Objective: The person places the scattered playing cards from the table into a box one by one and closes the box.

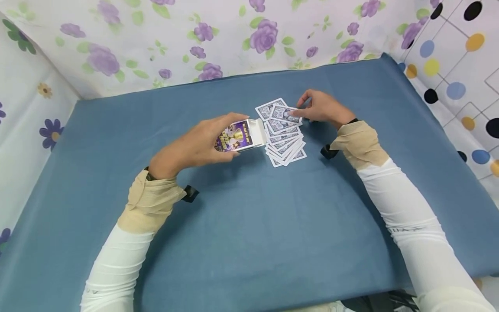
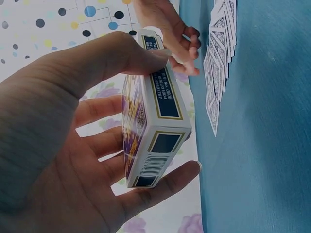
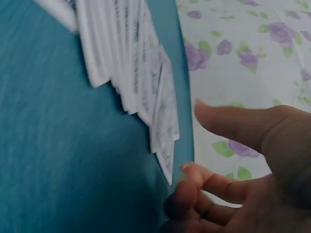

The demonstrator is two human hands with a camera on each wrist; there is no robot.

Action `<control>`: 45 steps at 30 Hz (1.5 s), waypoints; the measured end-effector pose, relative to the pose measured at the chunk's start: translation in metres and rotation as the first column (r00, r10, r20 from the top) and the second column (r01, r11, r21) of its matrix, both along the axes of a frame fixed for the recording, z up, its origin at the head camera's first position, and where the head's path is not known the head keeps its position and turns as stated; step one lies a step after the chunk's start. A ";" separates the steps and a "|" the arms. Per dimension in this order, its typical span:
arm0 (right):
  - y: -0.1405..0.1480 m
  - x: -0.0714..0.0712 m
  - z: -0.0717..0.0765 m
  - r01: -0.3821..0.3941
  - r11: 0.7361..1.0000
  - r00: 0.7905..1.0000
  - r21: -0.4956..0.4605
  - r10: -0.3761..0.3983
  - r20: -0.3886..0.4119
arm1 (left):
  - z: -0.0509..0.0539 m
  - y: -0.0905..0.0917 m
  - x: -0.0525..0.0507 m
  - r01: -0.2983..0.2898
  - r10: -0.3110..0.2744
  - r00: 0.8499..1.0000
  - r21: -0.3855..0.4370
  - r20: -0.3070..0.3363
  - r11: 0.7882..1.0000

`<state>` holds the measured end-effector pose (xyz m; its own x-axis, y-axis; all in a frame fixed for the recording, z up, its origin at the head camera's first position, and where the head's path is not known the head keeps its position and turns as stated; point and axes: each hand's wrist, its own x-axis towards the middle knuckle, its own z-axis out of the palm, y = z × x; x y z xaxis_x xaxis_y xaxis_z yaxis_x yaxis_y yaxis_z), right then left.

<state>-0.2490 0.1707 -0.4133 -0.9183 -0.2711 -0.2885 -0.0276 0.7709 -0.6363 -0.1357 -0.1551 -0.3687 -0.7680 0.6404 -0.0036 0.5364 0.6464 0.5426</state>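
My left hand (image 1: 200,141) grips a purple and white card box (image 1: 235,136) between thumb and fingers, above the table. The box's white end flap (image 1: 257,132) points toward the cards. In the left wrist view the box (image 2: 158,141) shows a barcode on its end. Playing cards (image 1: 282,138) with grey-blue patterned backs lie in an overlapping, uneven spread right of the box. My right hand (image 1: 324,107) hovers at the far right of the spread. Its thumb and loosely bent fingers stand apart, with nothing between them in the right wrist view, beside the cards (image 3: 138,73).
A blue cloth (image 1: 249,234) covers the table. Behind it hangs a white sheet with purple flowers (image 1: 234,39); a dotted sheet (image 1: 460,78) borders the right side. Dark objects (image 1: 380,301) show at the table's near edge.
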 end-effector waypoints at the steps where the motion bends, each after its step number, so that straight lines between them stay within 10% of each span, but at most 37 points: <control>1: 0.000 -0.001 -0.001 -0.014 1.000 1.000 0.026 0.014 0.003 | 0.000 0.000 0.000 -0.001 0.001 1.000 -0.001 0.001 1.000; 9: -0.004 0.002 -0.013 0.033 0.999 0.999 0.041 -0.033 0.020 | -0.005 -0.001 -0.001 0.006 -0.006 1.000 -0.014 0.005 1.000; 22: 0.003 0.002 0.003 0.023 0.965 0.999 -0.260 -0.034 -0.037 | -0.007 -0.003 -0.001 -0.009 0.009 1.000 -0.003 0.011 1.000; 33: -0.010 0.033 0.055 -0.218 0.741 0.974 -0.635 0.127 -0.185 | 0.002 -0.008 -0.003 -0.038 0.039 0.999 0.018 -0.029 0.999; 45: -0.030 0.051 0.065 -0.416 0.822 0.908 -0.389 0.358 -0.217 | 0.006 -0.011 -0.004 -0.046 0.048 0.998 0.041 -0.045 0.998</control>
